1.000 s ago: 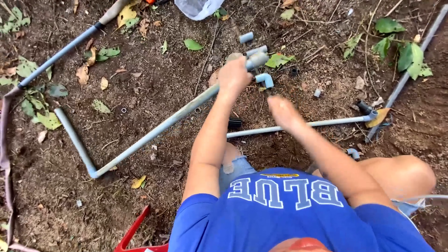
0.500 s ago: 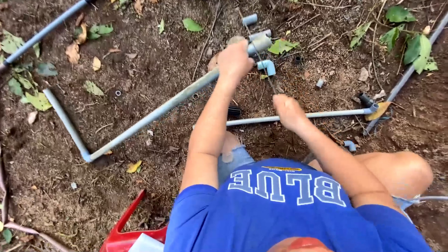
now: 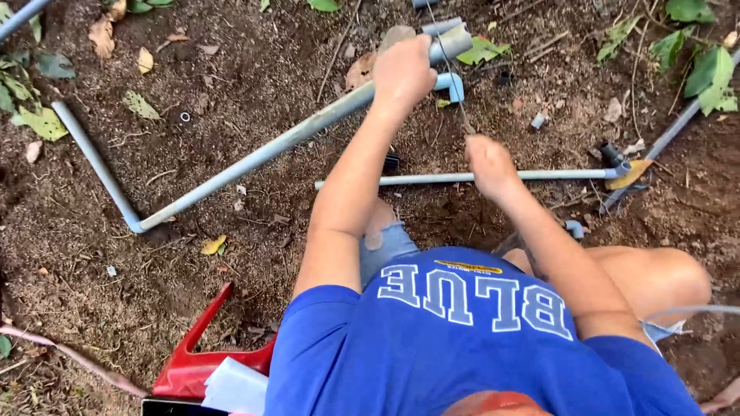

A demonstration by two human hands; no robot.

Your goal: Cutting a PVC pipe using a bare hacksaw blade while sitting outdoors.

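- Head view looked down on a person crouched over dark, crumbly soil (image 3: pixel 254 69) strewn with dry and green leaves.
- The left hand (image 3: pixel 402 71) was clamped around a long grey pipe (image 3: pixel 262 154), smooth and round, near its far end, where a short grey fitting (image 3: pixel 451 42) sat.
- That pipe ran diagonally down to an elbow (image 3: pixel 137 225), then turned up-left as a second straight leg, forming an L on the ground.
- The right hand (image 3: pixel 489 163) was closed in a fist over a thinner grey pipe (image 3: pixel 539 176); what lay inside the fist could not be told.
- The thin pipe lay level across the dirt and ended at a dark joint (image 3: pixel 617 160) by a yellow leaf.
- Two more pipes showed at the edges: one top left, one at the right among leaves.
- A small pale blue elbow piece (image 3: pixel 455 83) lay just beside the left hand.
- A red plastic object (image 3: pixel 202 362) rested at the lower left.
- The person wore a blue shirt (image 3: pixel 462 339) with white letters.
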